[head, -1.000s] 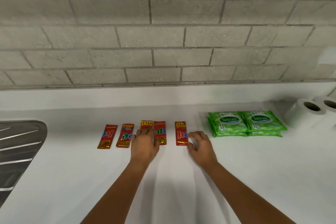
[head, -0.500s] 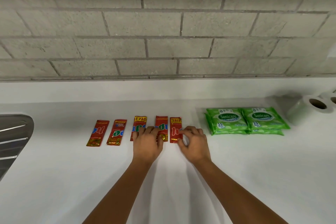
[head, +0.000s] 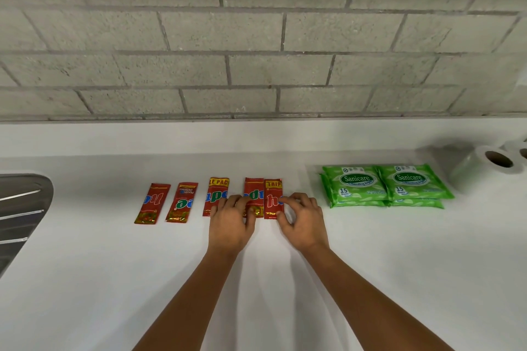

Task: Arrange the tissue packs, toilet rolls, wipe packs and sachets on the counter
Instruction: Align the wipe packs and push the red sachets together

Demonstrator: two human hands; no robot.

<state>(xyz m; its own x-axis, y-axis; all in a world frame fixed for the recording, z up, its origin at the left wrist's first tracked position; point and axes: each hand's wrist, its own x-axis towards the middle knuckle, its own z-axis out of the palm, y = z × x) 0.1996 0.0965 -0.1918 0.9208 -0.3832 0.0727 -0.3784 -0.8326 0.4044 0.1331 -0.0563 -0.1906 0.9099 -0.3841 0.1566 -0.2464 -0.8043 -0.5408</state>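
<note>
Five red sachets [head: 212,200], green wipe packs [head: 385,186] and toilet rolls [head: 490,164] are borne by the white tabletop [head: 85,279].

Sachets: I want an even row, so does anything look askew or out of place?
Yes. The two leftmost sachets lean sideways, and the fourth sachet and fifth sachet crowd edge to edge, while the others have gaps.

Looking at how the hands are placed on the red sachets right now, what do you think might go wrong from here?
1. The right hand presses the rightmost red foil sachet against its neighbour; it may ride over it and spoil the spacing.
2. The left hand lies over the third sachet, so a nudge could skew it.
</note>
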